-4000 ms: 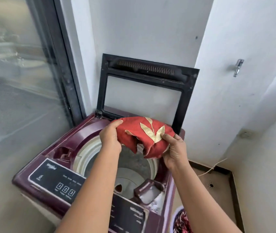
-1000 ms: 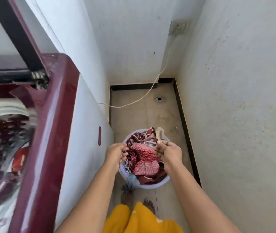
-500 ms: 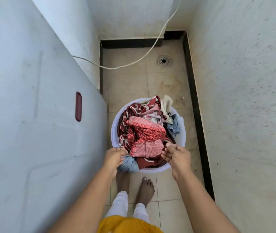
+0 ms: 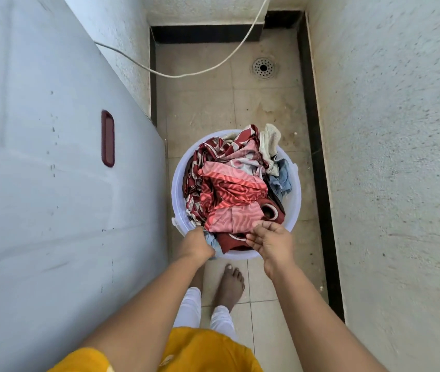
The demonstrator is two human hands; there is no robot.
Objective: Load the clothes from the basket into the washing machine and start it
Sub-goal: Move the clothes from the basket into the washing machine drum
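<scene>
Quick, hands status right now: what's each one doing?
Left hand: closed on the light blue cloth at the near rim of the basket.
Right hand: open, fingers loosely curled over the clothes, holding nothing.

Pretty cramped nook: beige tiled floor [image 4: 264, 277] with a black skirting [image 4: 318, 157] running along its edges. Rough white plaster wall [image 4: 401, 157] on the right, another across the back. Round metal drain [image 4: 263, 67] sits near the far corner, and a white cord [image 4: 202, 72] droops across above the floor. Soft, even daylight.
</scene>
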